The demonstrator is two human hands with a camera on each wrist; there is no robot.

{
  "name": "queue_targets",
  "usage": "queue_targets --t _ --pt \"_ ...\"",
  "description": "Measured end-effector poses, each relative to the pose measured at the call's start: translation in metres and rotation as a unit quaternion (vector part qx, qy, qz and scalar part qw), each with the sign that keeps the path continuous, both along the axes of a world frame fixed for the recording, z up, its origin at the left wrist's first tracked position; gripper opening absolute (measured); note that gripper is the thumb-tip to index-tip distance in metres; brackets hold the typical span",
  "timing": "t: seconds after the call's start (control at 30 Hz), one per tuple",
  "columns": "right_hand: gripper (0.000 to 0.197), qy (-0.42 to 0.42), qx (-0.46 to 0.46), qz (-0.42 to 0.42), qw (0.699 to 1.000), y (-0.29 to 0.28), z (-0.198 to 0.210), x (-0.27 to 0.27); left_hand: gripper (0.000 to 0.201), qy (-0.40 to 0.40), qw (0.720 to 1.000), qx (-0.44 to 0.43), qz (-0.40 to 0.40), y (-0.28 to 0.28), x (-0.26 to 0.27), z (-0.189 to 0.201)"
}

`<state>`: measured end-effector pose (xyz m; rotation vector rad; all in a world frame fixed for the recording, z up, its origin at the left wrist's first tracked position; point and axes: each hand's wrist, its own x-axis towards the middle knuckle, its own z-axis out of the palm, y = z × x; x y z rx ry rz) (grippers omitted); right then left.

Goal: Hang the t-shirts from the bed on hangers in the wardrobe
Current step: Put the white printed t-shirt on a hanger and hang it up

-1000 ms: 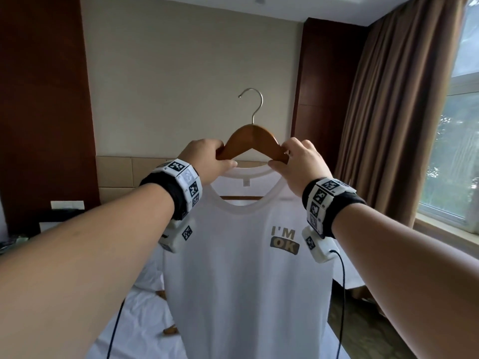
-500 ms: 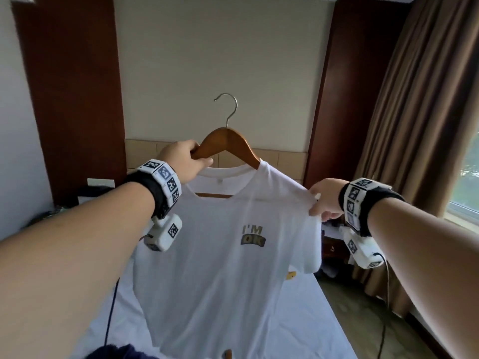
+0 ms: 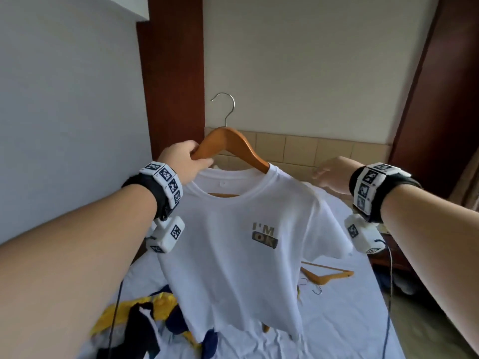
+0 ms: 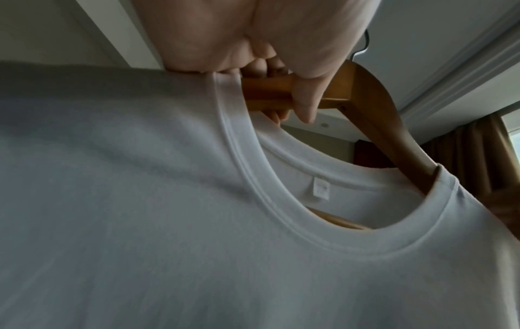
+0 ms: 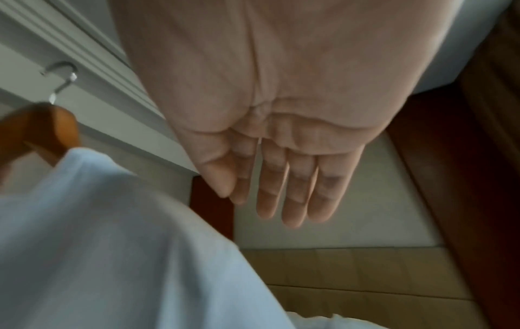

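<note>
A white t-shirt [image 3: 233, 255] printed "I'M OK" hangs on a wooden hanger [image 3: 233, 141] with a metal hook, held up over the bed. My left hand [image 3: 186, 159] grips the hanger's left arm beside the collar; the left wrist view shows its fingers and thumb [image 4: 306, 98] wrapped round the wood [image 4: 365, 106] above the shirt [image 4: 168, 200]. My right hand [image 3: 331, 174] floats free to the right of the shirt's shoulder, its fingers [image 5: 292, 200] straight and holding nothing. The hanger's top [image 5: 47, 126] and the shirt's shoulder [image 5: 112, 244] show at the left of the right wrist view.
On the white bed [image 3: 337, 320] lie a spare wooden hanger [image 3: 329, 275] and a heap of yellow and dark blue clothes [image 3: 145, 322]. A dark wood panel [image 3: 173, 73] and a tiled headboard [image 3: 311, 151] stand behind. A curtain hangs at the far right.
My right hand has let go of the shirt's sleeve and opened, lifting away to the right. The view has swung left and down over the bed. My left hand keeps its grip on the hanger.
</note>
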<state>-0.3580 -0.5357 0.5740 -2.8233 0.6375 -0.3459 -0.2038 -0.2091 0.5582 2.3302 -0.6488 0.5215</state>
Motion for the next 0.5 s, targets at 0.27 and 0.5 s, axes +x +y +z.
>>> queue_targets --t 0.27,0.5 --pt "0.017 -0.032 0.048 0.242 0.968 0.148 -0.014 0.04 0.03 0.025 0.996 0.036 0.077 0.074 -0.047 -0.012" --pt "0.022 -0.083 0.032 0.288 0.953 0.236 -0.012 0.077 0.046 0.139 0.988 -0.031 0.054 0.208 -0.065 -0.005"
